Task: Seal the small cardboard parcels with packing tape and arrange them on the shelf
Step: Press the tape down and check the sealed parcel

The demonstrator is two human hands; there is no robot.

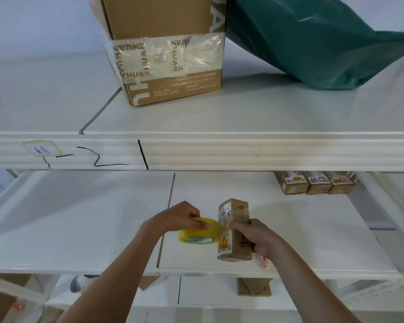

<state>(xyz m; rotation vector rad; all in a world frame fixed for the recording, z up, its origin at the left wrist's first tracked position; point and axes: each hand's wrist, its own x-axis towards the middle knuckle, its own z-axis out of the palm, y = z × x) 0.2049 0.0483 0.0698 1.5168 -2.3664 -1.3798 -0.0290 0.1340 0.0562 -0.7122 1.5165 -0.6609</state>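
While the left hand [180,217] pinches the tape roll [197,230], the right hand [254,236] grips the upright parcel [234,229]. Both forearms reach over the shelf's [79,229] front edge.

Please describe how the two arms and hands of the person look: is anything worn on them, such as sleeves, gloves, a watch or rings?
Both forearms are bare as far as the picture shows; no sleeve or cuff is in view. The left hand and the right hand wear no gloves. No watch, bracelet or ring shows on either wrist or on the visible fingers. Both arms are slim.
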